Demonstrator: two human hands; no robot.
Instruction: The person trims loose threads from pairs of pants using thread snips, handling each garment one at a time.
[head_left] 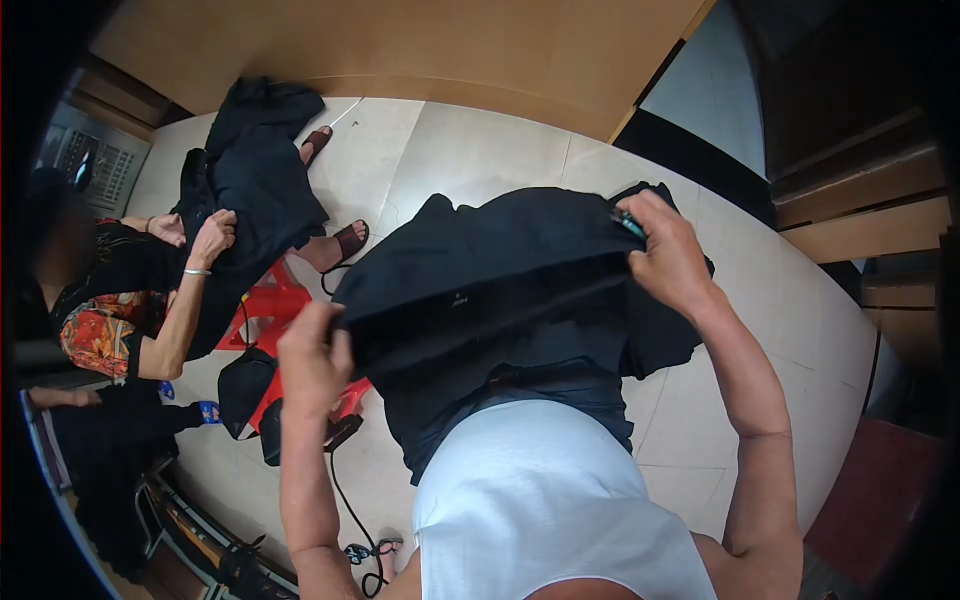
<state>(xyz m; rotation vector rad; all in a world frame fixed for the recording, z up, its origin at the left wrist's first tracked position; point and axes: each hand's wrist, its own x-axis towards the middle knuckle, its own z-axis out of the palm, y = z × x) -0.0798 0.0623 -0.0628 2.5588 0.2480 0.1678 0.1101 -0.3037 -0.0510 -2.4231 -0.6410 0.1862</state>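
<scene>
A black garment (480, 235) lies spread over my lap, with a folded band and a small pale mark across its middle. My left hand (312, 358) is at the garment's left edge, fingers curled in on the cloth and slightly blurred. On the far right side, my right hand (668, 248) is closed, pinching the cloth near its upper corner. A small teal-handled tool (629, 224) sticks out between the right fingers; its tip is hidden against the dark fabric, so its exact kind does not show.
To the left, another person (100, 300) sits handling black cloth (255, 170) with both hands. Red plastic stools (283, 300) and a black cable (345, 500) are on the tiled floor between us. A wooden panel (400, 50) stands ahead; a dark red mat (880, 490) lies right.
</scene>
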